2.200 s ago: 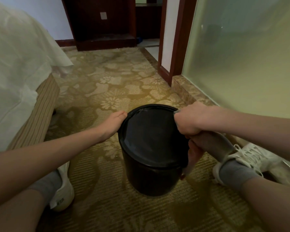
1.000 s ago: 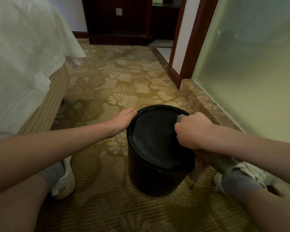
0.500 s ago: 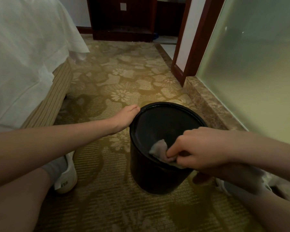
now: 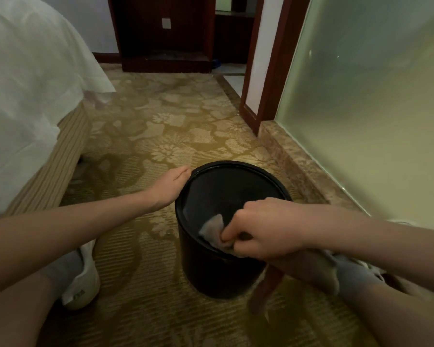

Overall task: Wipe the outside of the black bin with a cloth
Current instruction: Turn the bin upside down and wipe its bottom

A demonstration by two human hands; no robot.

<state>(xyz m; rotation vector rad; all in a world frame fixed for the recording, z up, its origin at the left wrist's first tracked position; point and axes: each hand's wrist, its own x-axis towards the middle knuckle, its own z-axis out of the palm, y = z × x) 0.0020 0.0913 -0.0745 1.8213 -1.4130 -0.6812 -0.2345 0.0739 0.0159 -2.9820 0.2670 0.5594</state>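
Head view: the round, glossy black bin (image 4: pixel 211 271) stands upright on the patterned carpet (image 4: pixel 161 136) near its right edge, between the bed (image 4: pixel 23 96) and the frosted glass wall (image 4: pixel 373 108). The left hand (image 4: pixel 172 187) rests on the bin's left rim with a loose grip. The right hand (image 4: pixel 261 229) pinches a grey cloth (image 4: pixel 212 227) at the near rim.

Glossy black bin (image 4: pixel 206 266), patterned woven carpet (image 4: pixel 161 136)

A gold floral carpet (image 4: pixel 161 136) bears an upright black bin (image 4: pixel 211 271), a white shoe (image 4: pixel 82 289) and a bed (image 4: pixel 55 159).
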